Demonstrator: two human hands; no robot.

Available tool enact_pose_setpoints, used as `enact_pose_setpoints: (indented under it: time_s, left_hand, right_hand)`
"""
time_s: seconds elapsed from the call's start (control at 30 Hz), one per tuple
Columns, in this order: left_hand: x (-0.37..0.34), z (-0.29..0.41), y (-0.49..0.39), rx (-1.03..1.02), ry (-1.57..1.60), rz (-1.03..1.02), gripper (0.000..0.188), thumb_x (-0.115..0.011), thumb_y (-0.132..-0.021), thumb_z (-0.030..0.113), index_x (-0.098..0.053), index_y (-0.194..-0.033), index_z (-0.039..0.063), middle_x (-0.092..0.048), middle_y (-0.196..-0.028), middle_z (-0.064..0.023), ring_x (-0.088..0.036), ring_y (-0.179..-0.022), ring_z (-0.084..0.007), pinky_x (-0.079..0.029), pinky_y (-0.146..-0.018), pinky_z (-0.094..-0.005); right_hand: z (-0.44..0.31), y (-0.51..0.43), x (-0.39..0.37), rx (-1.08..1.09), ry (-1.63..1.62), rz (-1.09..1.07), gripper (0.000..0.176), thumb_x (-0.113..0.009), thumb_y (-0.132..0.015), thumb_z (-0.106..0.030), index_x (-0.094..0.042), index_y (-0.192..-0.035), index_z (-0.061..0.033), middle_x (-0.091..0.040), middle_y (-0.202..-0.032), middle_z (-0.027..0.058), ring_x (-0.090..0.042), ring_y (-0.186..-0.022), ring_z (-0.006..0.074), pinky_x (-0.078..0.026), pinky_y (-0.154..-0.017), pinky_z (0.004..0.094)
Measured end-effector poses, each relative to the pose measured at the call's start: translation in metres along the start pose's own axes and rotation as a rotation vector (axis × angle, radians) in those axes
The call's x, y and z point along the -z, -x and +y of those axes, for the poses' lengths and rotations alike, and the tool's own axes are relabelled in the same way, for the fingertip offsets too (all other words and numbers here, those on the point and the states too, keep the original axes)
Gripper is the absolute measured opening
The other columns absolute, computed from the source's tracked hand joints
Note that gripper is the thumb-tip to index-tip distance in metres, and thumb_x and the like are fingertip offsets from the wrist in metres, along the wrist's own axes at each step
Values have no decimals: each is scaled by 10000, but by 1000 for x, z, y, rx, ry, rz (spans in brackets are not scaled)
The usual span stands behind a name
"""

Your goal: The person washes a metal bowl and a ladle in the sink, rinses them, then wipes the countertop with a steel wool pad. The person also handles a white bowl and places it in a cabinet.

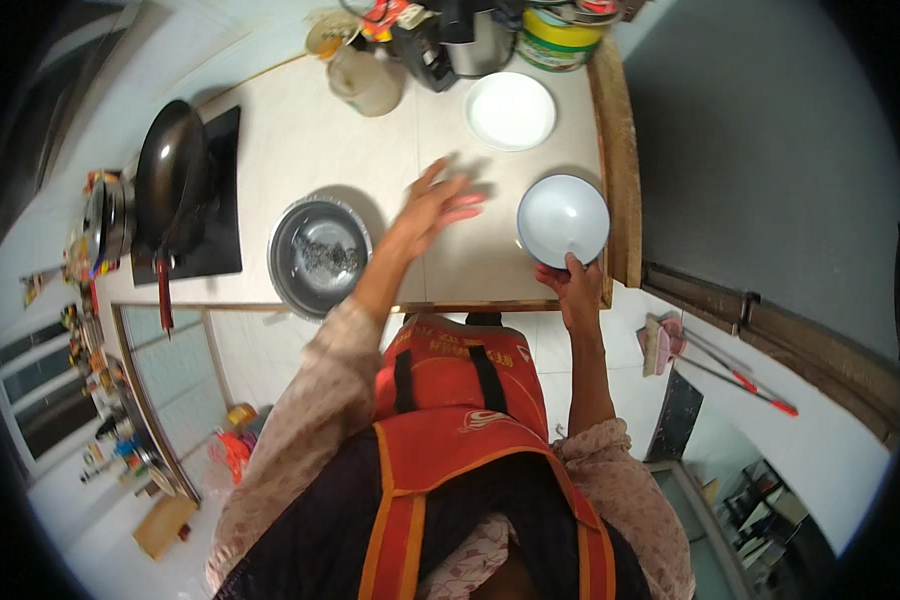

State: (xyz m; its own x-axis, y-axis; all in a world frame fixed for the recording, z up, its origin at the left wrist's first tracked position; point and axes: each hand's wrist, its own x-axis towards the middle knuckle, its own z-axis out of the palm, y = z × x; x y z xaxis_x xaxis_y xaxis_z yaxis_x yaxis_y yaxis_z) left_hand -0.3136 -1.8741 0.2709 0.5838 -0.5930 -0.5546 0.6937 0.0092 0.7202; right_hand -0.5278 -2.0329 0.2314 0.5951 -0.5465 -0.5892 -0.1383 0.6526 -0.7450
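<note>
My right hand [579,283] grips the near rim of a white bowl with a blue edge [562,221], thumb on the inside, at the right end of the counter. Slightly blurred, my left hand [436,210] is over the middle of the counter with its fingers apart and nothing in it. To its left stands a round grey metal basin [320,259] with what looks like clear water in it; my left forearm passes over its right edge. A white plate or shallow dish [510,111] lies behind the bowl.
A wok [171,176] with a red-brown handle stands on a black cooktop [223,202] at the left. Along the back are a cloudy plastic jug [366,82], a metal kettle [480,45] and a yellow-green tub [559,41]. A wooden edge [621,165] borders the counter's right side.
</note>
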Motion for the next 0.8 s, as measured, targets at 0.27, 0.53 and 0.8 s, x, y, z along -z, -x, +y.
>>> enact_pose_setpoints:
  time_s: [0.27,0.53,0.8]
  left_hand:
    - [-65,-41,-122,-187,379,112,472,-509,-905,13,-242,-1294,8,-522,-1146,-279,-664,-885,-377,-617,-736,-462]
    - [-55,-25,-87,-109,442,267,403,-435,-858,-86,-304,-1212,-226,-537,-1126,-312,-639,-948,-431,-619,-780,-462]
    - [26,21,37,-203,268,131,605,-457,-814,-102,-181,-1352,-98,-430,-1276,-331,-616,-1021,-420,-628,-769,-423]
  right_hand:
    - [-5,-3,12,-56,66,-10,448,-444,-930,-54,-332,-1353,39,-567,-1115,224,-670,-796,313,-595,-699,402]
    - [3,-15,28,-61,116,-99,477,-439,-914,-48,-308,-1360,57,-555,-1128,237,-671,-781,335,-601,-671,415]
    - [-3,-21,29,-53,152,-74,480,-442,-914,-58,-283,-1352,61,-556,-1084,243,-668,-762,326,-604,-663,405]
